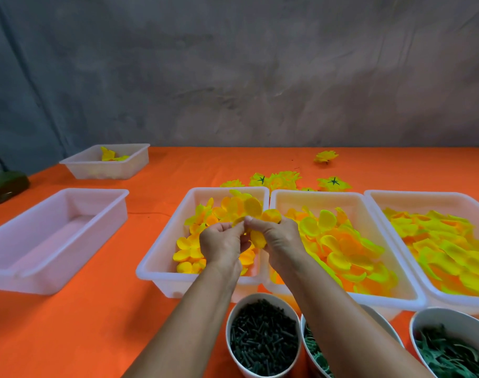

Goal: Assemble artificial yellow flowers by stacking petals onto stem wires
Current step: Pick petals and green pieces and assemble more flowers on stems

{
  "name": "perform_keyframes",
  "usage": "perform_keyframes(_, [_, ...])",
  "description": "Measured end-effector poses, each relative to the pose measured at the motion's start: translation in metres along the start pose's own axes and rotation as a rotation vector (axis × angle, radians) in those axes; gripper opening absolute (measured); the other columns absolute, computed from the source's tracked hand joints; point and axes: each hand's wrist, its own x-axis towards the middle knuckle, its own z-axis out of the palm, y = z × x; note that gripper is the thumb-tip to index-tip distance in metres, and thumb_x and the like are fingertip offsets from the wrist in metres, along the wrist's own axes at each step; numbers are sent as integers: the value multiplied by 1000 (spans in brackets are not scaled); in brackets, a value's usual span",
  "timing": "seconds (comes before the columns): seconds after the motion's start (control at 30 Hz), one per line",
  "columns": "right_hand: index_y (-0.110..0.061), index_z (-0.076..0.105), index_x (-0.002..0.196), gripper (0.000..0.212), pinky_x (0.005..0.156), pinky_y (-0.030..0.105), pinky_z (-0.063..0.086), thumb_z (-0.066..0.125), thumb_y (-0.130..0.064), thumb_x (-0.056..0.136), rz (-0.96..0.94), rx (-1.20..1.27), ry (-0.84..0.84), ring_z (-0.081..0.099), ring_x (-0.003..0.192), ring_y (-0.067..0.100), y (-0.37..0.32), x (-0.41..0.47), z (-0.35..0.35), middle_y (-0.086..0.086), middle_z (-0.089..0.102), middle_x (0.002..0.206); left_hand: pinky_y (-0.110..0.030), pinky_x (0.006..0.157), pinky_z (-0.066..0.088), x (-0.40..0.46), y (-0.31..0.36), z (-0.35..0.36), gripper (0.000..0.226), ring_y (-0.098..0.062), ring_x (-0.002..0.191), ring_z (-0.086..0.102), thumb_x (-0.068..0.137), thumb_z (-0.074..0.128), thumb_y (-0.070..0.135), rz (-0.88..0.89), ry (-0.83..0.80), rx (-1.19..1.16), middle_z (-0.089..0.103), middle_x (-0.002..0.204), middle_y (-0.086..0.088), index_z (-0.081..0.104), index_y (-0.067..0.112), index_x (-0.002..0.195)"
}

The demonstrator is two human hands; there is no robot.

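Head view: petal layer [253, 207] pinched between both hands above the leftmost filled tray [162, 257].
Left hand [222, 241] and right hand [277, 237] each grip the yellow piece at its centre; stem wire not discernible. Advice: keep the centre hole aligned, press layers flat, petals uncrushed.

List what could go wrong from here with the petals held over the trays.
1. Both hands, left and right, pinch a petal cluster above the seam between two petal trays; a slip would probably drop it into the wrong tray.
2. The forearms cross right above the cup of dark pegs near the table edge; lowering an elbow might tip it.
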Motion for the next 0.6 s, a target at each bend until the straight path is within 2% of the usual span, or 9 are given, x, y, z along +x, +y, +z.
perform_keyframes(0.07, [-5, 63, 75, 13, 56, 26, 51, 70, 6, 76, -12, -12, -52, 61, 61, 20, -3, -1, 0, 9, 64, 71, -19, 41, 49, -1, 4, 1, 23, -7, 36, 55, 80, 69, -2, 81, -20, 57, 58, 57, -10, 54, 5, 64])
perform_keyframes(0.13, [-2, 63, 80, 9, 60, 30, 51, 68, 5, 78, -22, 24, -33, 60, 63, 23, -6, 2, -1, 12, 63, 74, -23, 46, 54, -4, 9, 4, 22, -11, 42, 59, 84, 64, -3, 129, -73, 81, 60, 60, -11, 56, 5, 65])
perform_keyframes(0.27, [-1, 63, 82, 9, 59, 31, 50, 70, 3, 78, 74, 101, -4, 58, 62, 22, -9, 6, -4, 11, 62, 71, -22, 44, 53, -6, 13, 4, 22, -9, 39, 58, 87, 60, -3, 127, -134, 55, 59, 46, -3, 57, 4, 67])
perform_keyframes(0.37, [1, 65, 81, 7, 53, 27, 48, 71, 0, 77, 204, 149, -50, 57, 59, 19, -10, 9, -9, 10, 61, 67, -20, 41, 51, -3, 14, 0, 17, -8, 36, 56, 88, 59, -3, 22, -198, 17, 57, 41, -1, 56, 4, 72])
perform_keyframes(0.5, [-1, 62, 71, 10, 43, 20, 47, 70, 2, 76, 311, 229, -57, 53, 49, 16, -9, 13, -9, 7, 59, 53, -21, 38, 50, 4, 16, -6, 15, -12, 35, 56, 90, 55, 0, -254, -236, -160, 56, 42, -7, 54, 1, 75])
perform_keyframes(0.6, [-3, 62, 72, 11, 42, 19, 48, 71, 2, 75, 308, 196, -60, 55, 51, 15, -6, 12, -6, 8, 60, 59, -22, 36, 49, 9, 14, -9, 18, -14, 34, 56, 91, 54, 2, -327, -198, -174, 55, 42, -8, 55, -1, 74])
